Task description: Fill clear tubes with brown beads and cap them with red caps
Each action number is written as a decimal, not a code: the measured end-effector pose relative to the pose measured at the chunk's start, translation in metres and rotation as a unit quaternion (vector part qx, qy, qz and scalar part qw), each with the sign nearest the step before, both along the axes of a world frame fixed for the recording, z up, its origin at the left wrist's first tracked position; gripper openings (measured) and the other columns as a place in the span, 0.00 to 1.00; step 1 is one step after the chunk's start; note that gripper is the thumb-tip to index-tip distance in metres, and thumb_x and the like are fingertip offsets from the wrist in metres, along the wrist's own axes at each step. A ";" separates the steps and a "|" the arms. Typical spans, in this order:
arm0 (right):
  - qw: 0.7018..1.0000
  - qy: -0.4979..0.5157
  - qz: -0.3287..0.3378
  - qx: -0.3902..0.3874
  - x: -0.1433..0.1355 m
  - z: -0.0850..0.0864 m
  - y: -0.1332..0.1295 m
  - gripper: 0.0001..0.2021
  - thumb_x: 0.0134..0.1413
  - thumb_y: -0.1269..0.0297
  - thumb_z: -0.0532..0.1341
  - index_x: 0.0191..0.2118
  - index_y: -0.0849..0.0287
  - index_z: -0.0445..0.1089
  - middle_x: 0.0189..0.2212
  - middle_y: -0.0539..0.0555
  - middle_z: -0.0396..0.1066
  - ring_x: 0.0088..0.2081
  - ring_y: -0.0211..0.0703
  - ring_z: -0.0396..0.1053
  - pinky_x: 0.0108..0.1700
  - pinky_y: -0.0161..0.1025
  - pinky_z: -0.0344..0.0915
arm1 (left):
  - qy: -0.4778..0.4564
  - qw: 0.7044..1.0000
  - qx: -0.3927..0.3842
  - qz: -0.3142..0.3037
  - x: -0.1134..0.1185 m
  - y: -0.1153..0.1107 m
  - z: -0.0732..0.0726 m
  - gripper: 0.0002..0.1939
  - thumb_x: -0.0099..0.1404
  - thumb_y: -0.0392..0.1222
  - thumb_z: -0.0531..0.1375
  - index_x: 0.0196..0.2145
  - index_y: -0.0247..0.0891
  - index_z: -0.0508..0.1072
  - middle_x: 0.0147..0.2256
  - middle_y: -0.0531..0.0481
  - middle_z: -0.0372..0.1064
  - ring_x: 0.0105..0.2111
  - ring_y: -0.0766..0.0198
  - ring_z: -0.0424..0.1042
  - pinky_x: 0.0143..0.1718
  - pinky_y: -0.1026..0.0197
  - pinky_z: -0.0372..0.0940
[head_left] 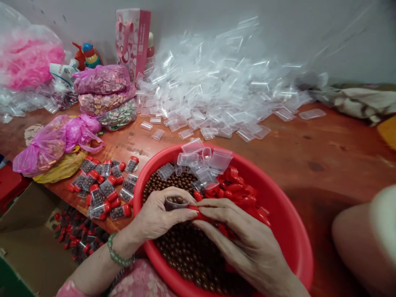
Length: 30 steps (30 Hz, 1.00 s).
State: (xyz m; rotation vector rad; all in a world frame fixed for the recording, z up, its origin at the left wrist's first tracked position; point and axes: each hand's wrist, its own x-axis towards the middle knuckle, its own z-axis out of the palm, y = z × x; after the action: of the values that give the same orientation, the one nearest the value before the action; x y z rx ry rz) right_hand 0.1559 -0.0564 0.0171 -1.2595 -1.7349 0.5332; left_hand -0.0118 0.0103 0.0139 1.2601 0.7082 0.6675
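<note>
My left hand (159, 214), with a green bead bracelet on its wrist, is closed around a clear plastic container (177, 200) with brown balls in its open end. Pinched in the fingers of my right hand (239, 227) is a red cap (197, 212), against the fingertips of my left hand. Both hands are over a big red basin (293, 222). Small brown balls (185, 253) fill its near and left part. Loose red caps (239, 192) lie on the basin's right side, and several clear empty containers (201, 165) rest at its far edge.
A large heap of clear containers (216, 90) covers the back of the wooden table (324, 156). Filled red-capped containers (107, 187) lie left of the basin, with more in a cardboard box (27, 243) below. Pink bags (46, 144) and a paper bag (131, 41) stand behind.
</note>
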 end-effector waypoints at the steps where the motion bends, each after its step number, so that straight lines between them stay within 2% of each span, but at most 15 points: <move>1: 0.999 0.031 -0.006 -0.020 0.000 0.000 0.000 0.07 0.55 0.72 0.63 0.38 0.52 0.72 0.34 0.52 0.76 0.34 0.40 0.75 0.37 0.35 0.74 | -0.001 1.000 -0.014 -0.007 0.000 0.000 0.000 0.07 0.58 0.41 0.65 0.34 0.35 0.76 0.37 0.47 0.72 0.41 0.61 0.70 0.48 0.58 0.62; 3: 0.990 0.111 -0.027 -0.079 0.003 0.001 -0.001 0.05 0.54 0.68 0.64 0.36 0.51 0.74 0.32 0.51 0.76 0.32 0.40 0.75 0.34 0.34 0.75 | 0.005 0.999 -0.048 -0.019 -0.001 0.001 0.000 0.11 0.59 0.45 0.64 0.36 0.34 0.76 0.36 0.47 0.71 0.38 0.62 0.69 0.45 0.59 0.62; 5: 0.970 0.186 -0.073 -0.141 0.007 0.005 -0.001 0.02 0.53 0.65 0.65 0.34 0.51 0.75 0.32 0.51 0.76 0.30 0.40 0.75 0.30 0.34 0.75 | 0.005 0.998 -0.059 -0.030 -0.003 0.001 0.000 0.15 0.59 0.48 0.64 0.38 0.33 0.75 0.37 0.46 0.71 0.38 0.62 0.69 0.44 0.60 0.62; 7: 0.951 0.228 -0.125 -0.169 0.008 0.010 -0.002 0.02 0.51 0.63 0.66 0.33 0.53 0.75 0.34 0.52 0.77 0.31 0.42 0.75 0.30 0.35 0.76 | -0.017 0.997 -0.056 -0.052 -0.005 0.001 0.001 0.15 0.60 0.48 0.64 0.39 0.33 0.75 0.38 0.46 0.70 0.39 0.62 0.68 0.44 0.60 0.61; 10: 0.952 0.235 -0.150 -0.126 0.005 0.018 -0.002 0.03 0.48 0.64 0.68 0.32 0.53 0.76 0.33 0.52 0.77 0.34 0.44 0.76 0.35 0.38 0.76 | -0.037 0.994 -0.067 -0.082 -0.006 -0.001 0.002 0.12 0.61 0.44 0.63 0.39 0.33 0.75 0.36 0.48 0.69 0.37 0.64 0.67 0.42 0.62 0.61; 14: 0.968 0.189 -0.155 -0.055 -0.002 0.021 0.001 0.09 0.50 0.68 0.67 0.39 0.50 0.75 0.35 0.50 0.76 0.37 0.43 0.74 0.43 0.41 0.74 | 0.012 0.995 -0.056 -0.082 -0.006 -0.002 0.003 0.09 0.62 0.39 0.61 0.39 0.32 0.74 0.32 0.51 0.67 0.32 0.68 0.65 0.37 0.64 0.59; 16: 0.981 0.140 -0.129 -0.029 -0.003 0.021 0.004 0.11 0.53 0.70 0.65 0.42 0.49 0.74 0.36 0.49 0.76 0.38 0.42 0.74 0.44 0.41 0.73 | 0.020 0.996 -0.035 -0.083 -0.006 -0.002 0.002 0.08 0.62 0.39 0.60 0.38 0.32 0.73 0.31 0.52 0.66 0.32 0.68 0.63 0.37 0.65 0.58; 20: 0.998 0.043 -0.027 0.024 0.000 0.021 0.011 0.15 0.54 0.76 0.62 0.45 0.49 0.72 0.37 0.50 0.75 0.40 0.41 0.74 0.40 0.37 0.73 | -0.002 0.994 -0.008 -0.112 -0.007 -0.001 0.000 0.08 0.64 0.40 0.58 0.38 0.33 0.72 0.32 0.53 0.64 0.33 0.68 0.62 0.40 0.64 0.58; 24: 0.997 -0.034 0.013 0.062 -0.001 0.027 0.014 0.15 0.54 0.77 0.62 0.45 0.53 0.71 0.37 0.51 0.74 0.39 0.39 0.74 0.39 0.32 0.73 | -0.015 0.990 0.000 -0.140 -0.008 -0.001 -0.003 0.07 0.65 0.39 0.57 0.38 0.34 0.71 0.32 0.53 0.64 0.36 0.65 0.62 0.43 0.62 0.58; 28: 0.985 -0.139 0.061 0.079 0.003 0.033 0.015 0.13 0.58 0.77 0.58 0.46 0.56 0.71 0.38 0.54 0.74 0.38 0.39 0.75 0.38 0.30 0.73 | 0.007 0.990 -0.009 -0.137 -0.010 -0.001 -0.003 0.05 0.64 0.39 0.57 0.35 0.34 0.70 0.29 0.55 0.61 0.31 0.68 0.60 0.38 0.64 0.56; 30: 0.977 -0.185 0.062 0.087 0.011 0.034 0.012 0.12 0.59 0.75 0.57 0.46 0.57 0.71 0.39 0.55 0.74 0.38 0.39 0.76 0.38 0.30 0.73 | 0.010 0.992 -0.027 -0.124 -0.011 -0.001 -0.003 0.06 0.64 0.40 0.58 0.36 0.34 0.69 0.28 0.56 0.60 0.28 0.70 0.57 0.34 0.65 0.55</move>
State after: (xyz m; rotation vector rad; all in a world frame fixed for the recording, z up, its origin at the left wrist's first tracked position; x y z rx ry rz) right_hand 0.1664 -0.0441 0.0512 -1.1833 -2.1305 0.2174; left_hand -0.0231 0.0088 0.0112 1.2815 0.5689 0.4297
